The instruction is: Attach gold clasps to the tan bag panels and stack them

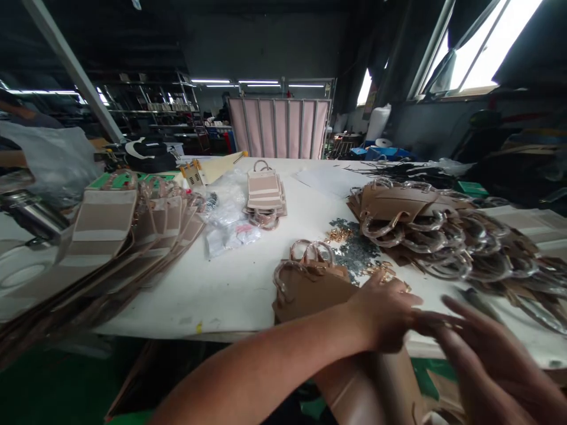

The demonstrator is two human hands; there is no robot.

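My left hand (pixel 385 310) reaches across from the left, its fingers curled and meeting the fingertips of my right hand (pixel 491 360). A small gold glint shows between the fingertips, but blur hides what the piece is. Under my left forearm hangs a tan leather-like bag panel (pixel 372 389), smeared by motion. Beside my left hand, a stack of brown bag panels with wrapped handles (pixel 314 289) lies at the table edge. Just beyond are small gold metal fittings (pixel 381 270) and a heap of dark grey metal pieces (pixel 361 251).
The white table (pixel 177 289) carries a large pile of brown handled panels (pixel 411 206) on the right. Striped beige panels (pixel 104 218) lie stacked at left, with a smaller stack (pixel 263 192), plastic bags (pixel 230 230) and a steel flask (pixel 33 212).
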